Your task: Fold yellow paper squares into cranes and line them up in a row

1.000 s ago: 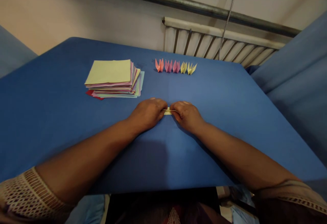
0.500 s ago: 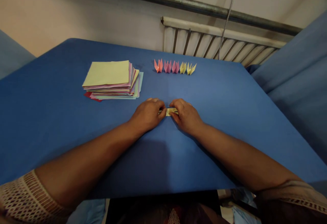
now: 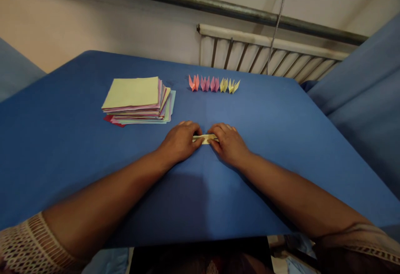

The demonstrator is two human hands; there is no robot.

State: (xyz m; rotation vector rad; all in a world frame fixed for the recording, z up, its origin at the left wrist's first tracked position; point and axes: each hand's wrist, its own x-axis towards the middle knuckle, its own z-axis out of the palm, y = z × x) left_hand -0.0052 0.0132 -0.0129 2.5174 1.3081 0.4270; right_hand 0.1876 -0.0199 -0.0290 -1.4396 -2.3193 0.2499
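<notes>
Cream sleeves point(image 3: 29, 245) edged with openwork lace; left hand point(image 3: 179, 140) and right hand point(image 3: 229, 143) bare.

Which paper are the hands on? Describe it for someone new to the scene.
On the blue table, the left hand and right hand meet at its middle. Between their fingertips lies a pale yellow strip. Unlike the sheet stack and the row of folded pieces behind, it is narrow, flat and held.

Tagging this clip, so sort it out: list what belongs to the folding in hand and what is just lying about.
In the work: left hand and right hand, both gripping the folded yellow strip; likely also the paper stack and the row of folded pieces.
Just about: radiator, wall pipe, hanging cable.
</notes>
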